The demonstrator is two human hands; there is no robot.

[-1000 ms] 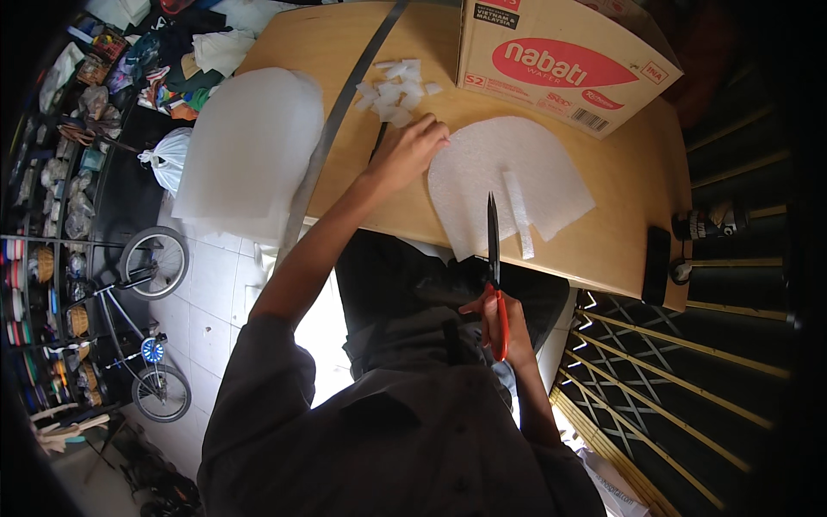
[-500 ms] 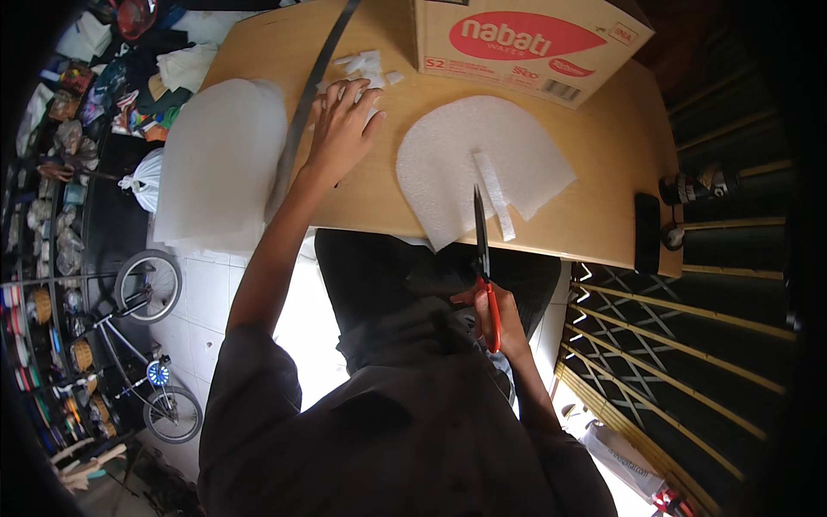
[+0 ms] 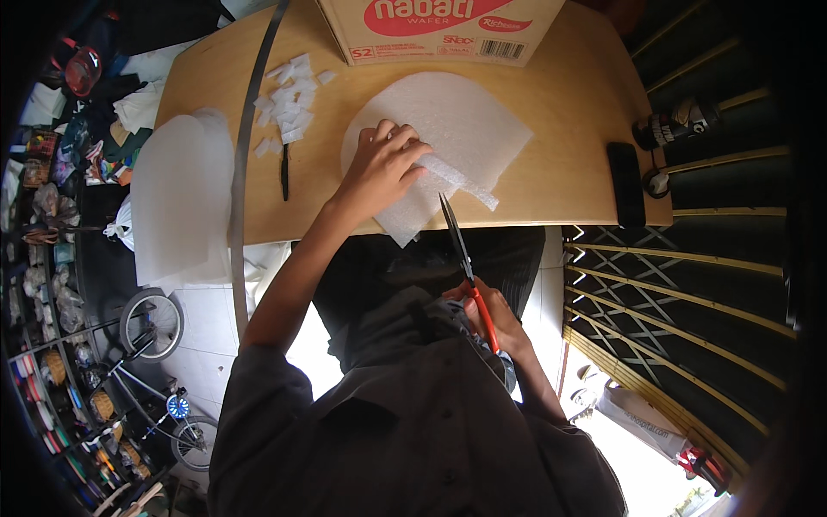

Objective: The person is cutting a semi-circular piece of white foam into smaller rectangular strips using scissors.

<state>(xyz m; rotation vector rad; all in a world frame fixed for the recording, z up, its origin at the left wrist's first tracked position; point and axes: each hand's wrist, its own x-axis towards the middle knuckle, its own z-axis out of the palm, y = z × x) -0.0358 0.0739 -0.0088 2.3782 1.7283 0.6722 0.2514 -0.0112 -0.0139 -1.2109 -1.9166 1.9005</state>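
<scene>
My left hand (image 3: 383, 168) reaches over a rounded white foam sheet (image 3: 457, 108) on the table. Its fingers are bent, with thumb and fingertips closed on the upper end of a narrow foam strip (image 3: 469, 188) that lies across the sheet. In my right hand (image 3: 500, 323), low over my lap, are scissors (image 3: 484, 314) with orange handles. Their dark blades point up toward the table's front edge, close to the strip but apart from it. Small white cut pieces (image 3: 291, 105) lie in a loose pile left of the sheet, beside a black pen-like tool (image 3: 285, 172).
A stack of rounded translucent sheets (image 3: 177, 207) lies at the table's left, next to a dark band (image 3: 245, 129). A cardboard box (image 3: 439, 34) stands at the back. A black phone (image 3: 625, 183) and a dark can (image 3: 680, 123) are at the right, near a folding gate (image 3: 655, 293).
My left hand has moved right, from the pile of cut pieces to the foam strip, which is now more slanted. The scissors remain in my right hand, tilted further left. The view has shifted.
</scene>
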